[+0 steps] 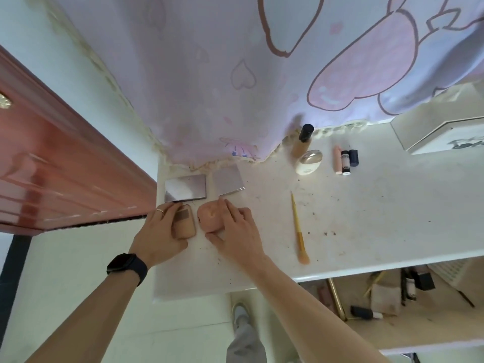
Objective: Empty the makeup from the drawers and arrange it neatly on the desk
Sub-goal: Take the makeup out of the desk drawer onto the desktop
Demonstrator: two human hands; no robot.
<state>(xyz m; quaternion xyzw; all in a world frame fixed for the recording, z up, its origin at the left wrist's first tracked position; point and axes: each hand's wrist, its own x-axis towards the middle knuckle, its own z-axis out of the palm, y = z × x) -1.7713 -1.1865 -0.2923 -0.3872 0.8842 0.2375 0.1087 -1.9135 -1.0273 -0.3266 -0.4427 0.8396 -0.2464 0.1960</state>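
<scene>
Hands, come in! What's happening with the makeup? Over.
Left hand holds tan compact, right hand holds pink compact, both on desk. Open drawer has more makeup inside. Nothing in the way.

Left hand [159,231] covers the left side and near end of the tan case [186,221]; full outline not visible. Right hand [235,229] lies over the right half of the pink case [209,214]; that half is hidden. Curtain [235,87] hangs over the rear of the desk [379,218]; back edge unseen. Bottle [303,140]: base hidden behind the white compact [309,162]. Tube [346,162]: label too small to read. Box [445,137]: cut off by the right edge, print blurred. Drawer [419,328]: rear lies under the desk top, contents blurred, most not identifiable. Door [65,166]: cut by the left edge. Leg [245,344]: cut by the bottom edge.
</scene>
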